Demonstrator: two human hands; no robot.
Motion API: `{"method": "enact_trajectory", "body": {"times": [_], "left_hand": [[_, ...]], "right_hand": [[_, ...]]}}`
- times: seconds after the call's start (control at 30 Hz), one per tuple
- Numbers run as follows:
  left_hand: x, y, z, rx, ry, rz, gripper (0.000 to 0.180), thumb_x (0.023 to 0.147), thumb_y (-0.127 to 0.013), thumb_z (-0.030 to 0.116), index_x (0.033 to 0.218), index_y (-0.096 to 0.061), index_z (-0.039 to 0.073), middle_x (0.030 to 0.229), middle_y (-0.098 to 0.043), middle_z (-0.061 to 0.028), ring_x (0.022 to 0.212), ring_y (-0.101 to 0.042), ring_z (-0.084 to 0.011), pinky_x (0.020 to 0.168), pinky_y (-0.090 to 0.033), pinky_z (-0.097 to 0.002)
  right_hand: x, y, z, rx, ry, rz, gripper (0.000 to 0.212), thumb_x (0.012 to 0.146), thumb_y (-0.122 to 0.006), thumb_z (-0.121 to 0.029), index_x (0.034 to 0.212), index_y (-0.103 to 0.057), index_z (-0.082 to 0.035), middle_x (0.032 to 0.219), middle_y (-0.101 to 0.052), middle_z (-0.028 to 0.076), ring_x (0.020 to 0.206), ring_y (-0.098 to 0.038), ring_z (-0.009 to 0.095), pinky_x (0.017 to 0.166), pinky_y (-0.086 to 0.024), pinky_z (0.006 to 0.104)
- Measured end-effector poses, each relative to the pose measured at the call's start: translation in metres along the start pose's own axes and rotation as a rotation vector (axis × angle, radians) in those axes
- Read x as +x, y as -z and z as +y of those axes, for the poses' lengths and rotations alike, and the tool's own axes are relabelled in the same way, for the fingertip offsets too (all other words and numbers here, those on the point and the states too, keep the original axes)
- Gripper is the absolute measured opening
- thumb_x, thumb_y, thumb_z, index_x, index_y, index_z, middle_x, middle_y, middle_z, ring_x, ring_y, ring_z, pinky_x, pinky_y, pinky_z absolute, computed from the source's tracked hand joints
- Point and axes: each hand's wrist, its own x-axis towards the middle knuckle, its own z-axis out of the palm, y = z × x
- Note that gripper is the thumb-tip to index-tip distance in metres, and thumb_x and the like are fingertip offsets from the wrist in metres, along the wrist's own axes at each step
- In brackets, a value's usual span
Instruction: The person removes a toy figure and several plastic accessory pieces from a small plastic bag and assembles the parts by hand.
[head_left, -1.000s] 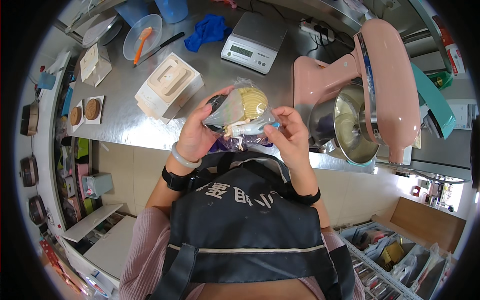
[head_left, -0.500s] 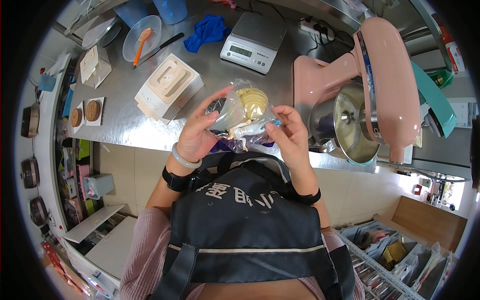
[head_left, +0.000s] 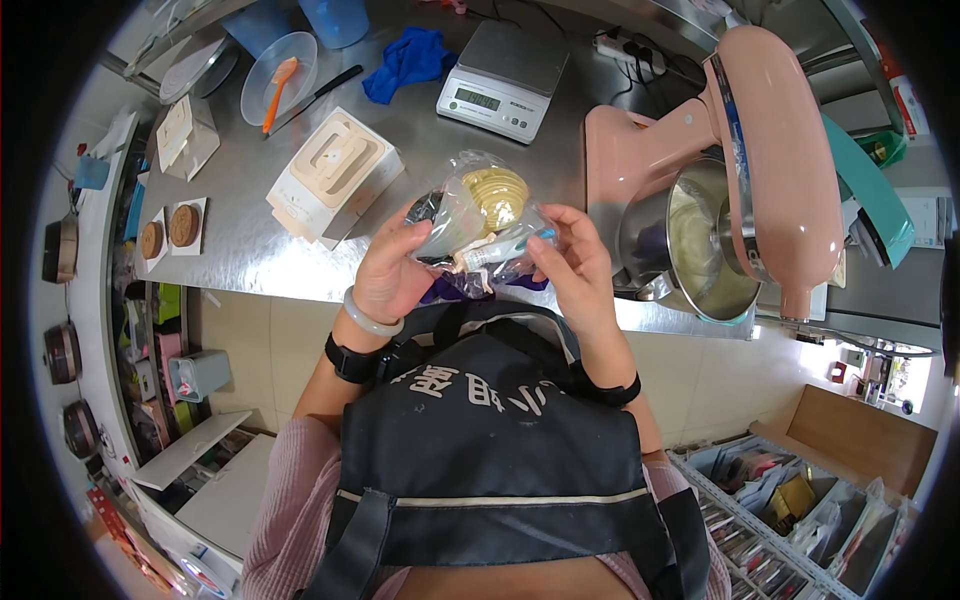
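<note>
Between both hands, close to my apron, I hold a clear plastic bag (head_left: 452, 228). Inside it show a stack of gold, ridged round pieces (head_left: 497, 197), something dark at the left and small white and blue items whose kind I cannot tell. My left hand (head_left: 388, 262) grips the bag's left side, with its thumb on top and its other fingers partly hidden. My right hand (head_left: 577, 262) pinches the right side near the blue item. Something purple (head_left: 440, 291) shows below the bag, partly hidden.
A pink stand mixer (head_left: 780, 160) with a steel bowl (head_left: 690, 290) stands at the right. Behind the bag are a digital scale (head_left: 503, 80) and a blue cloth (head_left: 408, 64). Leftward sit a cream box (head_left: 335, 175), an orange spatula (head_left: 278, 95) in a bowl, and two round brown cakes (head_left: 184, 226).
The left fingers have drawn lower along the bag's side, showing more of the dark contents. The bag stays held in both hands, and the view has shifted slightly.
</note>
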Motion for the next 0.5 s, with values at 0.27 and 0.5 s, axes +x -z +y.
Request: {"method": "enact_trajectory", "body": {"times": [0.27, 0.5], "left_hand": [[0.0, 0.004, 0.0, 0.024, -0.015, 0.005, 0.049, 0.08, -0.057, 0.01, 0.125, -0.041, -0.002, 0.115, -0.055, -0.0126, 0.103, -0.055, -0.023, 0.092, -0.042, -0.0357], [0.003, -0.001, -0.01, 0.346, -0.212, 0.123, 0.069, 0.07, -0.064, -0.004, 0.131, -0.033, 0.002, 0.122, -0.045, -0.0107, 0.113, -0.047, -0.0213, 0.096, -0.037, -0.0346]], "right_hand": [[0.003, 0.005, 0.013, -0.208, 0.049, 0.132, 0.046, 0.085, -0.057, -0.012, 0.124, -0.036, 0.001, 0.114, -0.053, 0.013, 0.082, -0.06, 0.012, 0.057, -0.042, 0.0187], [0.002, 0.003, 0.011, -0.127, -0.049, 0.014, 0.058, 0.083, -0.063, -0.012, 0.128, -0.029, 0.002, 0.108, -0.054, 0.013, 0.075, -0.055, 0.008, 0.063, -0.043, 0.019]]}}
